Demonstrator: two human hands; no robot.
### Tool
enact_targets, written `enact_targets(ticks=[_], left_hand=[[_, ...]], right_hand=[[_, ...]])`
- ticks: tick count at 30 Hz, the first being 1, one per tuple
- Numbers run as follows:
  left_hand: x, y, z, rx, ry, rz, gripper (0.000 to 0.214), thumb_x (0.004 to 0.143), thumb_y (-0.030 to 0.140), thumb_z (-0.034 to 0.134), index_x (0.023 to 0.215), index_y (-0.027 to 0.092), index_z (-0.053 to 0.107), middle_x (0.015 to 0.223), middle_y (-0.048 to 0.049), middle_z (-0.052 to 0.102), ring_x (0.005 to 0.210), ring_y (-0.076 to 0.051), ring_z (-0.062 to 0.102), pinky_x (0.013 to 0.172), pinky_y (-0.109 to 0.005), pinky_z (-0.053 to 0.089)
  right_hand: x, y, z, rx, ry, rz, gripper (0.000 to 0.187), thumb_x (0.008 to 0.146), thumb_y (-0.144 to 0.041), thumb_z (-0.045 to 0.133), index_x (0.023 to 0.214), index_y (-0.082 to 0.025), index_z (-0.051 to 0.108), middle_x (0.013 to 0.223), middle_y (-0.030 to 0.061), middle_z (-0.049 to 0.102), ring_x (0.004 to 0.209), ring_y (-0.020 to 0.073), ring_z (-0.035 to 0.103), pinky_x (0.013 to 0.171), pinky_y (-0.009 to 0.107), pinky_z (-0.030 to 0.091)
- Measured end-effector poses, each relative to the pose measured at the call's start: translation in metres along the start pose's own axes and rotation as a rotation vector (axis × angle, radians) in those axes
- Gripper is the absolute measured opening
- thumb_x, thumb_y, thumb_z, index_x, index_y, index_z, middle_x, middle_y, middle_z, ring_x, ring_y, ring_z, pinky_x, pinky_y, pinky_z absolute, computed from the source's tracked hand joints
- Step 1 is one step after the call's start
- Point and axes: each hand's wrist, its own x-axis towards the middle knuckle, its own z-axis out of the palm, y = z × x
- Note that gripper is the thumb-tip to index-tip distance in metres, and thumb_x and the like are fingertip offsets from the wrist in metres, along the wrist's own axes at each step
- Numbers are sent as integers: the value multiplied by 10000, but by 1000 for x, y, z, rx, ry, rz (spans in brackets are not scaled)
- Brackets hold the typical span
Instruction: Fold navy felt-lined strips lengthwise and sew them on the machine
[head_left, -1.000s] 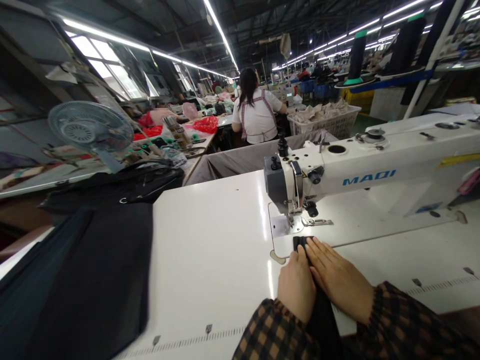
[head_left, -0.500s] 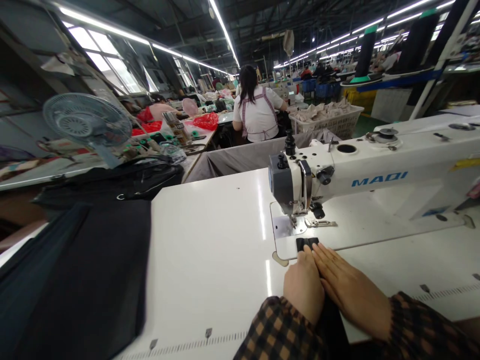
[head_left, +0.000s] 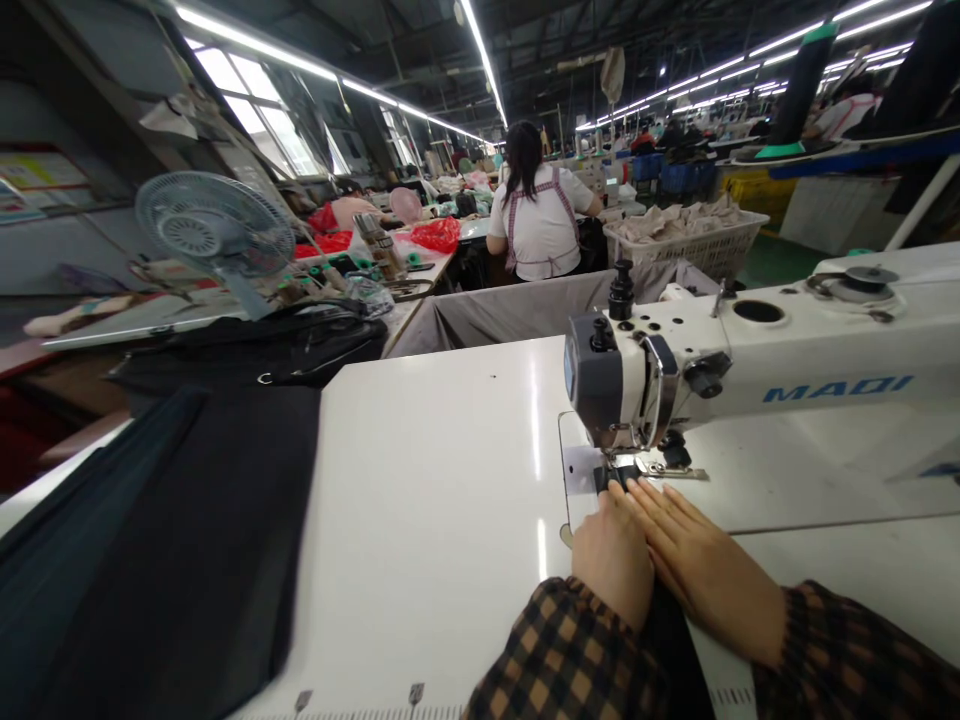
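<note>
A narrow black fabric strip [head_left: 616, 476] runs from my lap up to the needle of the white sewing machine [head_left: 750, 375]. My left hand [head_left: 613, 555] rests on the strip's left side, fingers curled down onto it. My right hand [head_left: 701, 565] lies flat on the strip's right side, fingers stretched toward the presser foot [head_left: 611, 455]. The strip's front end sits just under the machine head. Both sleeves are brown and black plaid.
Dark fabric [head_left: 165, 540] is piled on the left of the white table [head_left: 435, 500], with a black bag [head_left: 255, 350] behind it. A small fan [head_left: 214, 230] stands at the far left. A person in a white top [head_left: 541, 225] sits ahead beside a basket of cloth [head_left: 686, 235].
Both hands have slid the black strip forward, so its end now lies under the machine head. The camera view has shifted slightly to the left.
</note>
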Motion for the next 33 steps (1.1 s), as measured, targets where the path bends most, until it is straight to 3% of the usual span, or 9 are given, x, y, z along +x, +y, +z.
enact_targets(ticks=[13,19,22,28,33], left_hand=[[8,0,-2,-21,-4,-13,481,767,137,420,1239,88,341,1012,-147,536,840,-230,589,716,-331,466],[11,-2,-5,-6,34,21,366,791,123,362,1150,91,427,1024,-128,533,821,-224,591,711,-342,479],[3,-2,-6,4,31,29,345,814,116,324,1137,96,444,1026,-127,533,814,-217,594,707,-341,482],[-34,5,9,-3,-40,-36,474,806,59,306,1279,73,298,1054,-140,534,836,-240,597,698,-369,495],[-30,7,13,-14,4,-12,429,814,50,300,1239,81,348,1043,-137,532,852,-217,592,691,-334,494]], right_hand=[[6,7,4,-18,6,-13,460,863,-196,336,1314,-109,308,1325,110,360,1225,210,311,978,408,348],[9,9,6,22,27,-4,463,864,-201,336,1311,-85,308,1328,114,354,1227,209,308,986,386,361],[3,0,7,11,44,36,430,860,-167,329,1278,-77,370,1315,122,372,1226,213,309,995,377,355],[-24,-24,4,-19,15,88,450,858,-175,315,1294,-68,341,1336,130,330,1230,223,298,964,381,398],[-19,-20,3,-17,15,61,495,827,-115,323,1320,-80,291,1327,135,347,1228,223,303,972,382,387]])
